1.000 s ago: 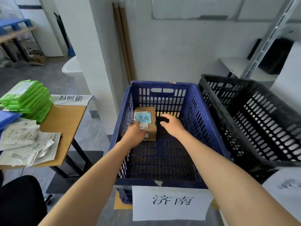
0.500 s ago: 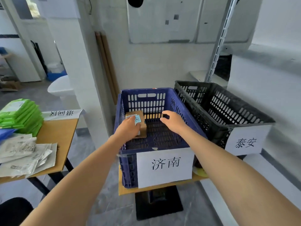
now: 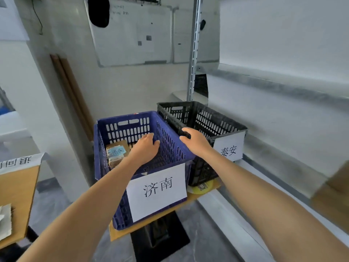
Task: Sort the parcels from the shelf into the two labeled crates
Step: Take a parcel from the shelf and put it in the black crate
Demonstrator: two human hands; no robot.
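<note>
White walls close in the room, and a pale metal shelf (image 3: 264,84) runs along the right side behind a slotted upright post (image 3: 194,50). On the far wall hangs a whiteboard (image 3: 132,35), with two brown poles (image 3: 71,95) leaning in the corner to its left. A wooden table (image 3: 17,195) juts in at the left edge, with a paper sign (image 3: 17,161) draped over its far end. Near the middle, a small table (image 3: 120,233) on a black pedestal carries two slotted crates side by side, touching. The blue crate (image 3: 132,127) stands on the left and the black crate (image 3: 207,118) on the right, nearer the shelf. A white label (image 3: 158,191) printed 济南 hangs on the blue crate's front wall, and a smaller label (image 3: 228,150) printed 泰安 hangs on the black crate's front. Both bare forearms reach forward from the bottom of the view. The left hand (image 3: 145,148) is inside the blue crate, palm down, fingers relaxed and slightly spread, holding nothing. The right hand (image 3: 196,140) hovers over the near rim of the black crate, fingers loosely spread and lightly bent, also holding nothing. A brown parcel (image 3: 117,154) lies in the blue crate's left part, just left of the left hand; whether they touch I cannot tell. A blue sticker (image 3: 119,151) sits on the parcel's top. A yellow disc (image 3: 203,187) peeks out under the black crate.
</note>
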